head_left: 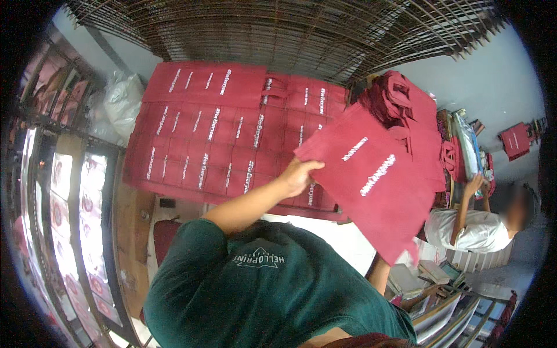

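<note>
A flat dark red cloth bag [371, 174] with white print is raised at a tilt in front of me. My left hand [299, 176] pinches its left edge, thumb on top. My right forearm [380, 276] reaches up to the bag's lower right corner; the cloth hides that hand and its fingers. Behind the raised bag, several rows of similar printed red bags [191, 124] lie overlapping across a wide table. To the right rises a heap of red bags [400, 98], some bunched up with their handles showing.
At the right, a person [476, 229] in a white shirt reaches toward a cluttered shelf. Wire racks [290, 29] hang overhead. A white plastic sack [123, 101] stands at the back left, beside a tall rack with shiny sheets [96, 174]. Frames [447, 319] lean at the lower right.
</note>
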A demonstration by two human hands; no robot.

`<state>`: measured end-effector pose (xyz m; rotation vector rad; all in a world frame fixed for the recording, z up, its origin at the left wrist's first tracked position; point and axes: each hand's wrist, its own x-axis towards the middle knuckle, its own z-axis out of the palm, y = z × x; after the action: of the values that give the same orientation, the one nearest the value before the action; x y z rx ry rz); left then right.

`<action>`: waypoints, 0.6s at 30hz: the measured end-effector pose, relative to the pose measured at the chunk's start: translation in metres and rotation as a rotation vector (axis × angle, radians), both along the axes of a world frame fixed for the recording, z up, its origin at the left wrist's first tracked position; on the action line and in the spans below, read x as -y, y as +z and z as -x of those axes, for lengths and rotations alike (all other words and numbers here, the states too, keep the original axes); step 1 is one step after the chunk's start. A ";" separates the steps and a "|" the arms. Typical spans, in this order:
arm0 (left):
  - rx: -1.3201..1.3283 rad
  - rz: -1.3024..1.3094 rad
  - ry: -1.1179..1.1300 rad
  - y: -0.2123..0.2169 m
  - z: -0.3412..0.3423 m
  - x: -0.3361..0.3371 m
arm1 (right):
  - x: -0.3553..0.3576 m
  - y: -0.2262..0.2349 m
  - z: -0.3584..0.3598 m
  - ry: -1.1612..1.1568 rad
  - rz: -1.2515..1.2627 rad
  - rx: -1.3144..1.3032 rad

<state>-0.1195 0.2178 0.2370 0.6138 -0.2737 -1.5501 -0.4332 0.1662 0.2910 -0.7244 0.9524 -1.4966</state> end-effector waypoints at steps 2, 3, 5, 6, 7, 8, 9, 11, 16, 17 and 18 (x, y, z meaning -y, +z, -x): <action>0.106 -0.094 0.012 -0.012 -0.026 -0.006 | 0.006 -0.009 -0.031 0.064 -0.172 -0.033; 0.145 -0.070 0.040 -0.019 -0.036 -0.004 | 0.013 -0.013 -0.046 0.105 -0.237 -0.057; 0.225 -0.027 0.104 -0.032 -0.056 0.002 | 0.035 -0.030 -0.071 0.241 -0.311 -0.092; 0.220 -0.065 0.118 -0.033 -0.069 0.005 | 0.049 -0.043 -0.079 0.342 -0.326 -0.102; 0.214 -0.103 0.132 -0.034 -0.082 0.010 | 0.066 -0.053 -0.090 0.442 -0.343 -0.112; 0.210 -0.143 0.155 -0.035 -0.097 0.014 | 0.086 -0.062 -0.104 0.451 -0.334 -0.092; 0.215 -0.189 0.223 -0.033 -0.109 0.019 | 0.105 -0.066 -0.116 0.450 -0.326 -0.078; 0.180 -0.101 0.296 -0.027 -0.138 0.028 | 0.132 -0.067 -0.149 0.633 -0.245 0.146; 0.082 0.018 0.489 -0.034 -0.185 0.055 | 0.147 -0.135 -0.189 0.836 -0.205 0.520; 0.098 0.048 0.553 -0.041 -0.193 0.063 | 0.150 -0.168 -0.188 0.788 -0.237 0.498; 0.116 0.073 0.621 -0.051 -0.200 0.069 | 0.154 -0.197 -0.190 0.742 -0.274 0.480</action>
<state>0.0803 0.1491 0.1859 0.6552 -0.2003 -0.9065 -0.2432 0.0120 0.0940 -0.4141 0.4260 -0.8002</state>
